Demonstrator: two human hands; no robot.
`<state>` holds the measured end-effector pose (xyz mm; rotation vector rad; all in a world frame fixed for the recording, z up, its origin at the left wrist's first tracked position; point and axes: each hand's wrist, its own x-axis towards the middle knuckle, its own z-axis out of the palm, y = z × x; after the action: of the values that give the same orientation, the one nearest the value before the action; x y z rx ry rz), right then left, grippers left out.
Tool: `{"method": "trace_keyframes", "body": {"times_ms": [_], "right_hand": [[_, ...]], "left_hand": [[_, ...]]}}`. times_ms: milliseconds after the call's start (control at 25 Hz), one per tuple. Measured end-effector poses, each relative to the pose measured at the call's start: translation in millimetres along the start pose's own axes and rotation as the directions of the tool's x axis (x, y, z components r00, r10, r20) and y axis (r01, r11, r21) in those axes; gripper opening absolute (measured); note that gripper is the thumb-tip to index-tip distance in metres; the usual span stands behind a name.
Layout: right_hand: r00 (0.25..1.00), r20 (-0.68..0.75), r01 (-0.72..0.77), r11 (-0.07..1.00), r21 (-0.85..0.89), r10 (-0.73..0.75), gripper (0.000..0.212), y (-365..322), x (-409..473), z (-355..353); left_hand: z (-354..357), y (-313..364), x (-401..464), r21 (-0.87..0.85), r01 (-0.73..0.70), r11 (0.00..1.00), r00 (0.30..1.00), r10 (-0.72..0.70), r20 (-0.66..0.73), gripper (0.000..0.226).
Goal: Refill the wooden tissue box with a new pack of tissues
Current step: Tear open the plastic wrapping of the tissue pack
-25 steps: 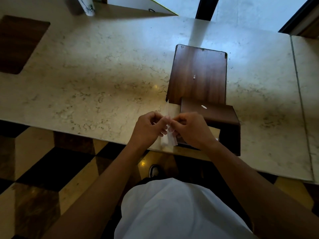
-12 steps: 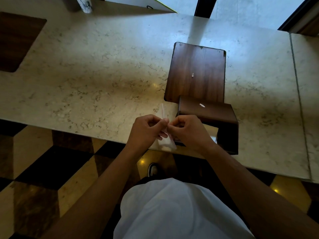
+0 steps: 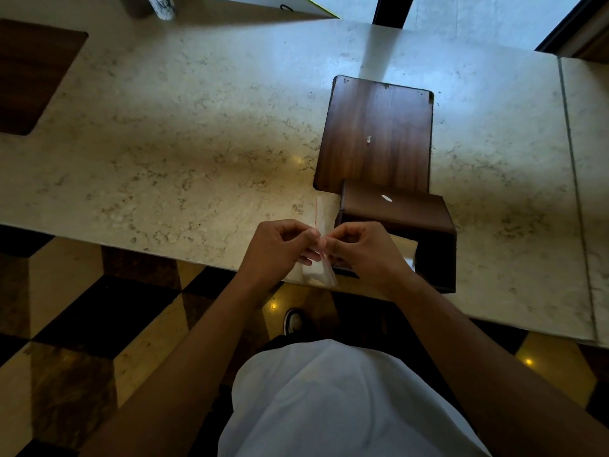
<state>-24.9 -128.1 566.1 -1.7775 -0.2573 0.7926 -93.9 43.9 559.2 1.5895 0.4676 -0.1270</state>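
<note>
Both hands meet at the near edge of the marble worktop (image 3: 197, 133): the left hand (image 3: 280, 250) and right hand (image 3: 362, 252) each pinch the clear tissue pack (image 3: 318, 270) between fingertips. Just right of them sits the wooden tissue box (image 3: 395, 209), its flat wooden panel (image 3: 375, 133) lying beyond.

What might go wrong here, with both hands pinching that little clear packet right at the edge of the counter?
The clear packet is pinched between the left hand and right hand over the edge of the marble counter; if the wrapper tears suddenly, tissues may drop to the floor. The wooden box stands close by the right hand near the same edge, so a jerk could knock it. The flat wooden panel lies farther back, seemingly out of danger.
</note>
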Motion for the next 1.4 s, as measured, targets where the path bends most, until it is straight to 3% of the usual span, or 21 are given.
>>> {"method": "trace_keyframes", "body": {"times_ms": [280,440,760,960,1080,1200,1400], "right_hand": [[0.999,0.046,0.003,0.998,-0.061,0.000,0.009,-1.2,-0.2,-3.2],[0.998,0.050,0.043,0.989,-0.140,-0.036,0.011,-1.3,0.1,-1.5],[0.998,0.043,-0.043,0.998,-0.053,0.045,0.007,2.2,-0.1,-2.7],[0.996,0.005,0.084,0.958,-0.274,-0.086,0.008,6.7,2.7,4.5],[0.980,0.098,0.198,0.819,-0.538,-0.172,0.013,6.8,6.4,1.5],[0.972,0.204,0.222,0.723,-0.654,-0.114,0.016,1.2,11.6,-2.3],[0.972,0.207,0.201,0.849,-0.489,-0.112,0.026,-10.5,16.0,-3.5]], "left_hand": [[3.8,1.7,0.3,0.127,0.005,0.992,0.999,0.002,-0.049,0.013],[3.9,4.7,-0.7,0.142,-0.005,0.990,0.999,0.012,-0.048,0.024],[-6.0,0.5,-1.5,0.063,0.018,0.998,1.000,-0.019,0.020,0.012],[-0.5,2.5,1.1,0.254,0.059,0.965,0.992,-0.085,0.091,0.019],[-0.1,5.0,2.1,0.381,0.026,0.924,0.981,-0.097,0.170,0.021],[2.2,8.7,1.5,0.409,-0.019,0.913,0.972,-0.078,0.221,0.024],[3.4,14.9,3.8,0.285,-0.048,0.957,0.985,-0.002,0.173,0.026]]}}
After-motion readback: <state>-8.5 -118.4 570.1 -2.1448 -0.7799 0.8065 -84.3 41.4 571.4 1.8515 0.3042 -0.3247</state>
